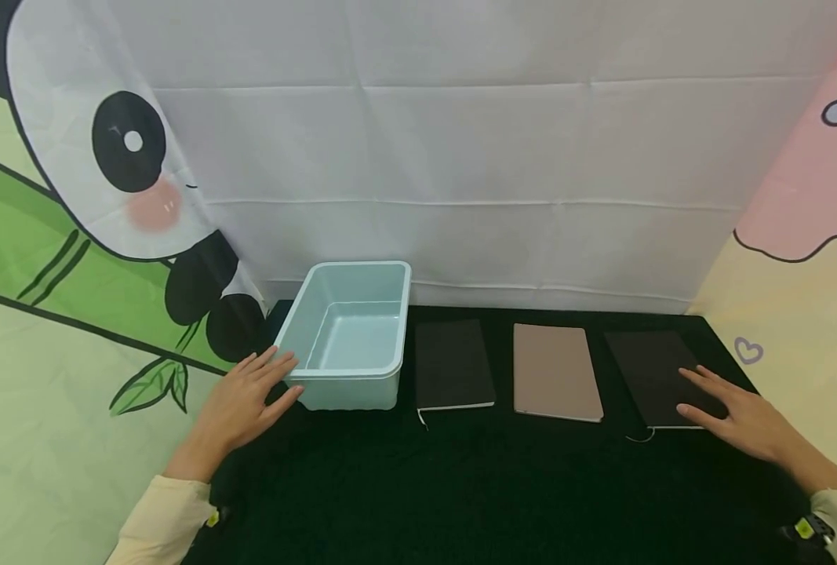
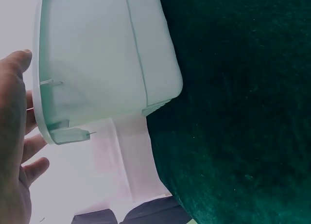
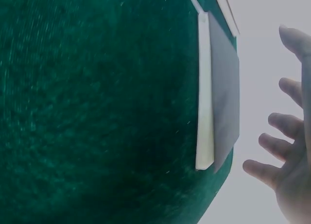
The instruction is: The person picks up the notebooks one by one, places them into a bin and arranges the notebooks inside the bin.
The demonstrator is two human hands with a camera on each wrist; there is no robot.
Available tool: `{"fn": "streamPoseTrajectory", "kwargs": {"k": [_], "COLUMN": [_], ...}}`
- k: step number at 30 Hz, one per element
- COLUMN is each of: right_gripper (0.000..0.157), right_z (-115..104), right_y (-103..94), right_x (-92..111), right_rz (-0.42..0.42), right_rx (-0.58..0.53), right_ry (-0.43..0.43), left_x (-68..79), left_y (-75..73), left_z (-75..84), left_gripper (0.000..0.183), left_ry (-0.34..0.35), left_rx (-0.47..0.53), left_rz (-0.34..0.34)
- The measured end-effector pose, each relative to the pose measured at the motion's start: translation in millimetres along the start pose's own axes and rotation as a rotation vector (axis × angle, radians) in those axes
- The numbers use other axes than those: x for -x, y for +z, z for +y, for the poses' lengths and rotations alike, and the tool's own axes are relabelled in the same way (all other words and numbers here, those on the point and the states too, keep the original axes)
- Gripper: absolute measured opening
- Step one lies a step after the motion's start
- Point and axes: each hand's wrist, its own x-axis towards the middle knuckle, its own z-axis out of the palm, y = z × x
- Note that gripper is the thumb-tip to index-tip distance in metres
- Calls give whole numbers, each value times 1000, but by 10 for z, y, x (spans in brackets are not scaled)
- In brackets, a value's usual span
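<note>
A pale blue plastic basin (image 1: pixel 348 374) stands at the left of the dark cloth-covered table. My left hand (image 1: pixel 250 402) is at its near left corner with fingers extended, beside the rim (image 2: pixel 43 88); whether they touch it I cannot tell. Three notebooks lie in a row to the right: a black notebook (image 1: pixel 453 365) with a ribbon, a pinkish-beige notebook (image 1: pixel 556 373), and another black notebook (image 1: pixel 647 369). Above the last one my right hand (image 1: pixel 746 416) is spread, holding nothing. In the right wrist view its fingers are apart from that notebook (image 3: pixel 224 88).
Dark green cloth (image 1: pixel 460 486) covers the table. Behind it hangs a pale printed curtain (image 1: pixel 460 141) with a panda figure on the left and a pink figure on the right. A white ribbon (image 1: pixel 640 438) sticks out from the right-hand notebook's near edge.
</note>
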Motion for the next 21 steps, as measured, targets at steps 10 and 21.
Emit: {"fn": "streamPoseTrajectory", "kwargs": {"k": [10,21], "right_gripper": [72,76], "right_z": [300,456], "right_y": [88,134], "right_x": [29,33], "right_rz": [-39,-91], "right_rx": [-47,-12], "right_ry": [81,150], "left_x": [18,60], "left_y": [60,146], "left_z": [-17,-38], "left_gripper": [49,48], "left_ry": [-21,6], "left_rx": [49,80], "left_rz": [43,218]}}
